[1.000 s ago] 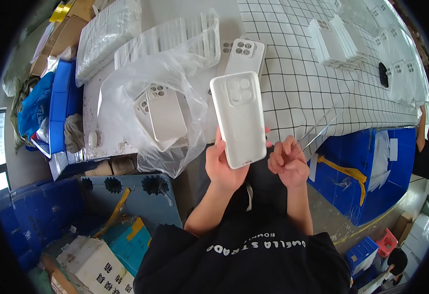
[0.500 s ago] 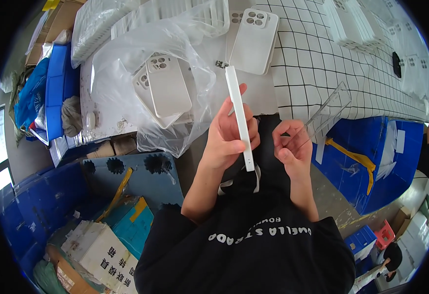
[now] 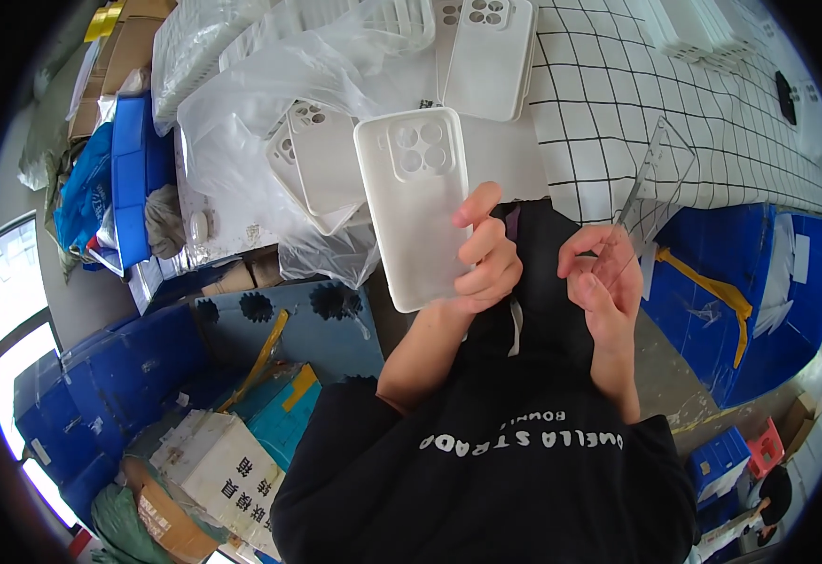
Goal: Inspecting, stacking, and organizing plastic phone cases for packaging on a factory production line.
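A white phone case point(image 3: 415, 226) with a camera cutout of several round holes is tilted so its hollow inner side shows. My left hand point(image 3: 491, 249) grips it along its right edge. To the right, my right hand point(image 3: 608, 282) pinches a thin clear plastic phone-shaped piece point(image 3: 660, 174), which rises up and to the right from the fingers. More white phone cases lie just beyond: a pair point(image 3: 331, 155) on a clear plastic bag point(image 3: 242, 141) at left, and another pair point(image 3: 491, 66) at the top middle.
White trays point(image 3: 213, 47) stand at the back left beside a blue bin point(image 3: 129, 179). A grid-patterned cloth point(image 3: 599, 113) covers the right of the table, with stacked white cases point(image 3: 702, 33). Blue boxes point(image 3: 712, 320) and a carton point(image 3: 218, 470) flank me. A person point(image 3: 773, 498) is at lower right.
My left hand has turned the phone case from edge-on to showing its inner side. My right hand still holds the clear piece. The whole view has shifted slightly.
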Available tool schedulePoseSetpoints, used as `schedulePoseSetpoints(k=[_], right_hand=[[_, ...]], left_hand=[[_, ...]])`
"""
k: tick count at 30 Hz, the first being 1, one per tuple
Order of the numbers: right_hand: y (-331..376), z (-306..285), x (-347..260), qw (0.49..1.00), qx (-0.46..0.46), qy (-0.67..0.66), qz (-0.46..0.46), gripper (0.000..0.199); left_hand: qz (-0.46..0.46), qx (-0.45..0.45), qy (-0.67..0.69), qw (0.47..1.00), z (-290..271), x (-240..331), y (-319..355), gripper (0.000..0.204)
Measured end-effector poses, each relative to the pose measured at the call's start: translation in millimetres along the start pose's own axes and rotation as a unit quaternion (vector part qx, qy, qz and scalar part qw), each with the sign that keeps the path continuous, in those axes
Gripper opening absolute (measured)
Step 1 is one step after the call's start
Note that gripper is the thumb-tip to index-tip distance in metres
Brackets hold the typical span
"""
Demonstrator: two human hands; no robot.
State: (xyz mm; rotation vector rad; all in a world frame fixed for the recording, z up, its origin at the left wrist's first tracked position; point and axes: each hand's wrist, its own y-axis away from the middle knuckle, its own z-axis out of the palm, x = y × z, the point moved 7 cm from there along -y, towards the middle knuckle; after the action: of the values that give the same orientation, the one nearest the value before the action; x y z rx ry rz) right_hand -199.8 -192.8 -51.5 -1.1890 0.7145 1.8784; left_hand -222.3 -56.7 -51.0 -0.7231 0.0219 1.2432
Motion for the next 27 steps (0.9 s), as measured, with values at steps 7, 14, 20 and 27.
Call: schedulePoseSetpoints(k=[7, 14, 20, 27], right_hand=[[2.7, 4.8, 5.3, 1.0, -0.002, -0.004, -0.008, 0.027], [-2.3, 15.6, -2.4, 0.991, 0.057, 0.117, -0.035, 0.032], [-9.7, 42.2, -11.0, 0.95, 0.082, 0.295, -0.067, 0.03], [-13.9, 41.9, -0.6, 0.91, 0.118, 0.378, -0.126, 0.029]], left_hand=[[0.024, 0.069, -0.071, 0.995, -10.2, 1.2, -5.5, 0.024], [0.144, 0.184, -0.306, 0.923, -22.9, 9.2, -1.7, 0.028], [0.136, 0.257, -0.411, 0.864, -32.4, 19.3, 10.5, 0.027], [0.151, 0.249, -0.437, 0.851, -27.1, 8.4, 3.0, 0.026]])
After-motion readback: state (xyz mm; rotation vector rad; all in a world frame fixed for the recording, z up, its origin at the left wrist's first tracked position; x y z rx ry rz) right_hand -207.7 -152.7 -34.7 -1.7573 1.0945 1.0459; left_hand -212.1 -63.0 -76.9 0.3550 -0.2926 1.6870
